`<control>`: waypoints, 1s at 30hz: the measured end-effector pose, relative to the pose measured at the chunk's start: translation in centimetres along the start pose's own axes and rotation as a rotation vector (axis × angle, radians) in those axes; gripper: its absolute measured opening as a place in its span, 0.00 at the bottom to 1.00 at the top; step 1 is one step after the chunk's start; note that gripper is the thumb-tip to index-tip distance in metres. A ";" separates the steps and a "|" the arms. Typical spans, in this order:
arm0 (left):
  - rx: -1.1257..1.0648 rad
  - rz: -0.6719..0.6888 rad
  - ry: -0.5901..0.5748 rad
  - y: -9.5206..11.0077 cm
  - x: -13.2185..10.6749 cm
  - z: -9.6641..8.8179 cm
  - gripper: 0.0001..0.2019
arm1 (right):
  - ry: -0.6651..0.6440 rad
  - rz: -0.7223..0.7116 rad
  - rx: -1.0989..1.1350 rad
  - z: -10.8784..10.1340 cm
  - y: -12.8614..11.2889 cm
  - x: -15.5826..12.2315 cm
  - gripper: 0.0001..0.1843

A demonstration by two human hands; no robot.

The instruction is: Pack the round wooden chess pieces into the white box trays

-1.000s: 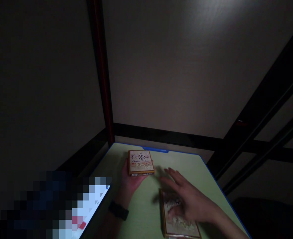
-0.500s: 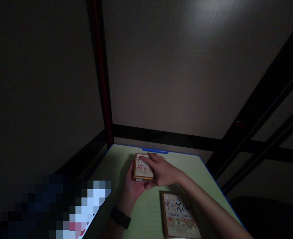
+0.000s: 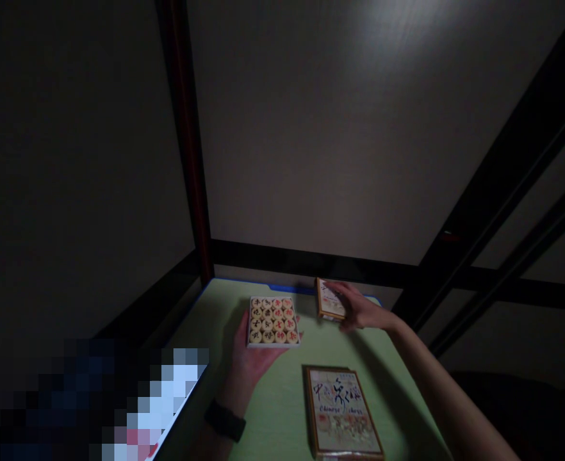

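On my left hand (image 3: 250, 358) rests an uncovered white box of Chinese chess pieces (image 3: 273, 322). Its round wooden discs lie in rows, some marked in black and some in red. Thumb and fingers of that hand wrap the box's sides. My right hand (image 3: 355, 306) grips the printed box lid (image 3: 329, 301), held off to the right near the table's far edge. A larger flat box (image 3: 343, 413) labelled "Chinese chess" lies face up on the table, nearer to me than both hands.
The pale green table (image 3: 273, 403) has a blue rim and stands against a panelled wall (image 3: 321, 141). A dark wristband (image 3: 225, 419) is on my left wrist. At the lower left, a bright area (image 3: 167, 384) is pixelated.
My right hand has lifted the lid off the small box and carried it to the right. The chess pieces now show in the box, which my left hand still holds.
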State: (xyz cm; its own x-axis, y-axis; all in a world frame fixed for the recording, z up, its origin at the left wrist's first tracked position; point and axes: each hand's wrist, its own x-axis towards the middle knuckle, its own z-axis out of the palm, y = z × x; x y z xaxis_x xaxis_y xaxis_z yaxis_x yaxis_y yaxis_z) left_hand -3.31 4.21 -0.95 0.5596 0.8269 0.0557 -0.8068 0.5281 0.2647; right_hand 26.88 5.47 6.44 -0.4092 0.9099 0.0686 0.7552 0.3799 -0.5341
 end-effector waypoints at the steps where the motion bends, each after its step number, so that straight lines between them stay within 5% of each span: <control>1: -0.001 0.002 -0.004 0.0 0.0 0.0 0.28 | 0.003 0.083 -0.010 -0.1 2.2 -0.4 0.59; 4: 0.012 -0.015 -0.007 0.0 -0.1 0.1 0.28 | -0.033 0.321 -0.052 -0.1 7.7 -1.9 0.65; 7: 0.035 -0.012 -0.029 0.0 0.0 0.0 0.28 | -0.095 0.358 -0.033 -0.2 10.6 -3.0 0.71; 14: 0.044 0.002 -0.069 0.4 0.1 -1.0 0.31 | -0.167 0.366 -0.001 0.0 12.8 -3.8 0.76; 19: 0.041 -0.006 -0.059 0.6 0.2 -0.8 0.32 | -0.095 0.378 -0.105 -0.1 12.9 -3.5 0.72; 23: 0.030 0.014 -0.049 0.6 0.2 -0.6 0.30 | 0.129 0.209 -0.059 0.6 7.9 -1.6 0.53; 26: 0.019 0.022 -0.029 0.8 0.2 -0.3 0.29 | 0.347 0.047 0.036 2.8 0.9 1.5 0.37; 30: 0.052 0.087 0.046 1.4 0.3 0.4 0.24 | 0.382 -0.060 0.155 7.2 -9.0 6.4 0.35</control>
State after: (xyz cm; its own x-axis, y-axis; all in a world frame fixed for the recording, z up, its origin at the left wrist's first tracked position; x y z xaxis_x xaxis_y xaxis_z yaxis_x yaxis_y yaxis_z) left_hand -4.15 5.14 -0.20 0.4776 0.8778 0.0370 -0.8404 0.4442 0.3105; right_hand 13.82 6.65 5.59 -0.2088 0.8944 0.3955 0.6382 0.4311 -0.6379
